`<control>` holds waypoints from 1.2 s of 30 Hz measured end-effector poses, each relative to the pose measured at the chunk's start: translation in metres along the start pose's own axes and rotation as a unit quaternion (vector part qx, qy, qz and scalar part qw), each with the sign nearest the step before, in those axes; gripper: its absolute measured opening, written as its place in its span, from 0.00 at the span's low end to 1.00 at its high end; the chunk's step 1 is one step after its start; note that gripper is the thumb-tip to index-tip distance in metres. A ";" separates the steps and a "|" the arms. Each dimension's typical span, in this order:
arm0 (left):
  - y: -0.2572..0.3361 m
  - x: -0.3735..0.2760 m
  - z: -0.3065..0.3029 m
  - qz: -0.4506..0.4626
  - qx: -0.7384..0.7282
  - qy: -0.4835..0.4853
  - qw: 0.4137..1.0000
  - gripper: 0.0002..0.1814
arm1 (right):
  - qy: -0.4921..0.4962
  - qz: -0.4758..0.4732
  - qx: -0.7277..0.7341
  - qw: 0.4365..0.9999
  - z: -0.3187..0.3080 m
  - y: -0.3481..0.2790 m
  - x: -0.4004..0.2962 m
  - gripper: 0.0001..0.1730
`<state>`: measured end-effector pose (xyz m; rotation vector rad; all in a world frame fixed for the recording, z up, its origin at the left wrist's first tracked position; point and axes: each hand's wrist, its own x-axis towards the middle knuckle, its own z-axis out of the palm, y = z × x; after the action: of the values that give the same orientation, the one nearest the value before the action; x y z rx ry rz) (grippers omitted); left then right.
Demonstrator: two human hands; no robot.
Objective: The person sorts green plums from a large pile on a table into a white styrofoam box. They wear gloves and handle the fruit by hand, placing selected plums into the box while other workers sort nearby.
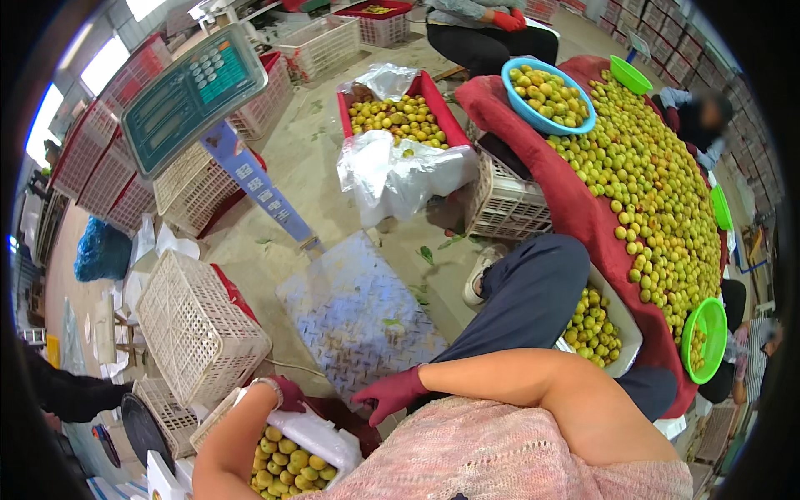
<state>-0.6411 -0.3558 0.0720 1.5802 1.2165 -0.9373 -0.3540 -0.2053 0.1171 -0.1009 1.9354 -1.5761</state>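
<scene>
My left hand (289, 395), in a maroon glove, rests at the far edge of a foam-lined box (322, 431) at the bottom left. Yellow-green round fruits (289, 465) fill this box. The left fingers are partly hidden, so their grip cannot be told. My right hand (392, 392), gloved alike, reaches across my lap beside the near edge of the blue platform (362, 306) of a floor scale. Its fingers are spread and nothing shows in them. A blue post carries the scale's display (194, 94), and the platform bears only a leaf and dirt.
Fruits cover a red-draped table (662, 206) on the right, with a blue basin (550, 97) and green basins (704, 340). A plastic-lined crate (406, 119) of fruits stands ahead. White crates (200, 328) line the left. Other people sit around the table.
</scene>
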 end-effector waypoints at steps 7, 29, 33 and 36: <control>-0.060 -0.020 0.079 0.006 -0.014 0.025 1.000 0.30 | 0.058 -0.006 0.016 0.998 0.010 0.031 -0.020 0.45; 0.179 0.026 -0.222 0.093 -0.047 0.630 0.769 0.08 | 0.491 -0.148 0.124 0.849 -0.015 -0.018 -0.222 0.13; 0.301 0.025 -0.318 0.205 -0.071 0.718 0.661 0.07 | 0.644 -0.126 0.052 0.753 0.011 -0.005 -0.315 0.14; 0.380 0.039 -0.367 0.308 -0.107 0.730 0.601 0.07 | 0.745 -0.059 0.124 0.653 0.051 0.002 -0.390 0.18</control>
<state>-0.2473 -0.0361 0.2245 2.2637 1.3882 1.2762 -0.0167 -0.0789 0.2747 1.7505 2.6879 -2.2235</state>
